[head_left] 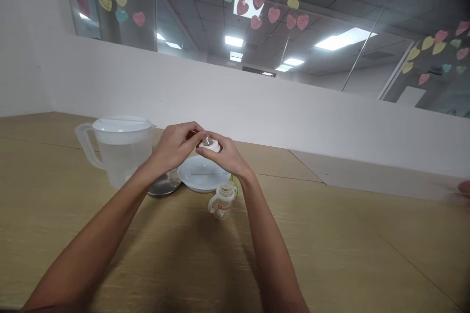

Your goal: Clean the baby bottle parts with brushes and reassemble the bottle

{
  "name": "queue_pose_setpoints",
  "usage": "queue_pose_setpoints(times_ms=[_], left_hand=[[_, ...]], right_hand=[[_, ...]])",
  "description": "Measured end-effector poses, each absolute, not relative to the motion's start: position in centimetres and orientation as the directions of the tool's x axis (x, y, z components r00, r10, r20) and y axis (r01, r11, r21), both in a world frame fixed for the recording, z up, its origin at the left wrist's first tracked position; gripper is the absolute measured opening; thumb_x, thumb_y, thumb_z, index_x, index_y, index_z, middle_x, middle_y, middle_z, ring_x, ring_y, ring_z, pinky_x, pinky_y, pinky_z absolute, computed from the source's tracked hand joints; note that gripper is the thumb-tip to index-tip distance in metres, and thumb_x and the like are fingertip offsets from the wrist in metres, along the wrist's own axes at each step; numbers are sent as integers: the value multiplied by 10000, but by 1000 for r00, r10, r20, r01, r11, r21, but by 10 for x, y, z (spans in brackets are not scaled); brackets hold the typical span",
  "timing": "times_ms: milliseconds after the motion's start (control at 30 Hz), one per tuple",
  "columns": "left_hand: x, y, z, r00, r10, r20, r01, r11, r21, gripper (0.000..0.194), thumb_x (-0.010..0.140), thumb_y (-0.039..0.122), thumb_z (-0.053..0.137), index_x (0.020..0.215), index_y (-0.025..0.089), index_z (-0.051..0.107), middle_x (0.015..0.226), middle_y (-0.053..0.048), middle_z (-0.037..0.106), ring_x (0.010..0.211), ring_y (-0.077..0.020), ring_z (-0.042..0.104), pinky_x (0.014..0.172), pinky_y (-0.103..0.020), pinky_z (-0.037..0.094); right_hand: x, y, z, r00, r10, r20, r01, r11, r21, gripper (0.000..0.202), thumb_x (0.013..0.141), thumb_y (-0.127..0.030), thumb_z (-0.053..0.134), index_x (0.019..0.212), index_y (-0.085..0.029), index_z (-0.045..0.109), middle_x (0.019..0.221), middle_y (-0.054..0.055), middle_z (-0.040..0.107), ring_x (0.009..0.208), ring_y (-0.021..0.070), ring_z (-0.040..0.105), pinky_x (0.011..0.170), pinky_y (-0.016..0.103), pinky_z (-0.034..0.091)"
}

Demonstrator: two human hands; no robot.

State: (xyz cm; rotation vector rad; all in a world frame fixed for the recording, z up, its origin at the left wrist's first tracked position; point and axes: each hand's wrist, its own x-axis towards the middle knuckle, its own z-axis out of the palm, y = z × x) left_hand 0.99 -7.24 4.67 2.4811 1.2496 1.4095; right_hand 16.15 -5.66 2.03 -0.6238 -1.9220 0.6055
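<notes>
Above a white bowl (204, 183), I hold a baby bottle's nipple cap (213, 145), a white ring with a clear teat on top. My right hand (226, 155) is closed around the ring, thumb in front and fingers behind. My left hand (179, 143) is closed at the cap's other side, its thumb and finger tips by the teat; some of its fingers are hidden. Below my right hand the clear baby bottle (222, 205) stands upright and topless on the table, with white handles and red lettering.
A lidded clear pitcher (127, 151) stands at the left on the wooden table (330, 244). Between it and the bowl is a round metal-looking item (165, 186), partly behind my left forearm. Something green shows behind the bottle. A white wall (220, 93) bounds the back; a blurred hand (463, 189) appears far right.
</notes>
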Motion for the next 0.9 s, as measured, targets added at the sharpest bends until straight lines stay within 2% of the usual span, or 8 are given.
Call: queue_pose_setpoints(times_ms=[400, 633, 900], left_hand=[[14, -71, 39, 75, 445, 892, 789, -574, 220, 279, 876, 353, 408, 831, 176, 620, 750, -9, 650, 659, -131, 572, 621, -232, 378], [8, -69, 43, 199, 445, 873, 766, -626, 144, 297, 877, 375, 403, 824, 177, 619, 779, -18, 656, 693, -138, 585, 618, -229, 403], [6, -68, 40, 344, 356, 869, 767, -640, -42, 356, 906, 371, 318, 857, 182, 615, 829, -43, 664, 735, -153, 603, 606, -241, 412]], right_hand=[[130, -47, 5, -156, 684, 713, -51, 715, -697, 500, 724, -357, 622, 1183, -183, 522, 1136, 42, 608, 1064, 173, 540, 924, 313, 435], [130, -51, 6, -167, 643, 747, 3, 758, -652, 401, 746, -353, 589, 1111, -193, 546, 1076, 38, 618, 991, 166, 562, 879, 299, 443], [137, -58, 10, -231, 631, 740, 233, 775, -588, 206, 760, -319, 521, 898, -173, 563, 824, 1, 605, 778, 147, 550, 716, 274, 438]])
